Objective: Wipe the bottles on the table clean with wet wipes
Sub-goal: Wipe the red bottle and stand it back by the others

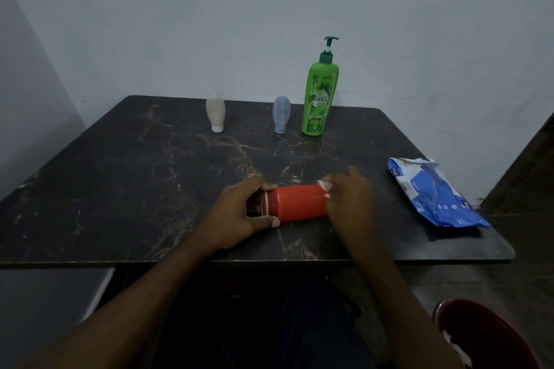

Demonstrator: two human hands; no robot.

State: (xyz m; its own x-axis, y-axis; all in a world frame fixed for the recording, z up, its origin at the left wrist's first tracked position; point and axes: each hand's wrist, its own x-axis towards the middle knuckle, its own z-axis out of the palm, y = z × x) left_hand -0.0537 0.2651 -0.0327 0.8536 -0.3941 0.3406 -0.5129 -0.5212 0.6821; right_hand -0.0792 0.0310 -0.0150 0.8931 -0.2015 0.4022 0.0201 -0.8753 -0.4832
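Observation:
An orange-red bottle point(299, 202) lies on its side near the front of the dark marble table point(135, 177). My left hand point(239, 213) grips its dark cap end. My right hand point(349, 198) holds a white wet wipe point(324, 186) against the bottle's base end; most of the wipe is hidden under the fingers. At the back stand a beige squeeze bottle point(215, 112), a blue-grey squeeze bottle point(281, 113) and a tall green pump bottle point(320, 96), all upright and apart from my hands.
A blue wet-wipe pack point(431, 193) lies torn open at the table's right edge. A red plastic chair point(485, 335) sits at the lower right, below the table. White walls close in behind and on the left.

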